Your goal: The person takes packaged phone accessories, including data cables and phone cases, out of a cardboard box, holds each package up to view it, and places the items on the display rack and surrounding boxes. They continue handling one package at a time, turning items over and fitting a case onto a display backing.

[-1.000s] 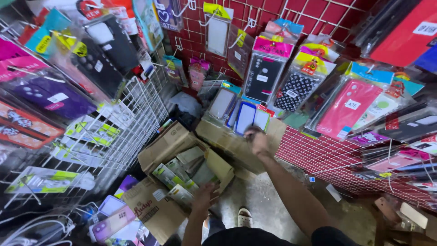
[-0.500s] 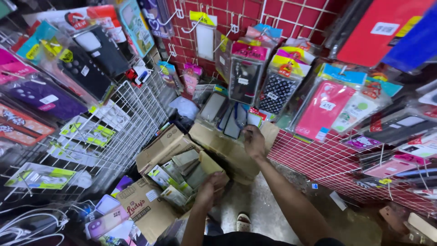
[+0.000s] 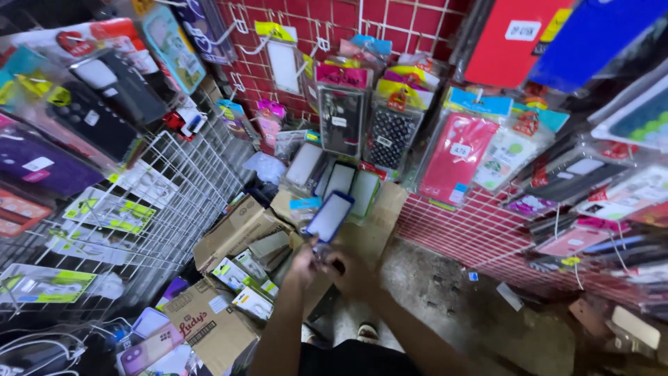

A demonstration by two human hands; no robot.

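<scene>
Packaged phone case (image 3: pixel 330 216) pinched at its lower end between left hand (image 3: pixel 305 263) and right hand (image 3: pixel 353 270)

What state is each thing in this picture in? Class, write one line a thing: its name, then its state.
blue-edged phone case: held up, tilted, by both hands.
left hand: closed on the case's lower end.
right hand: at the case's lower end, grip unclear.
open cardboard box: flaps open, small packs inside.
pink packaged case: hanging on the red grid.
white wire rack: leaning, packs hung on it.

Blue-rimmed phone case (image 3: pixel 330 216), tilted, above boxes
</scene>
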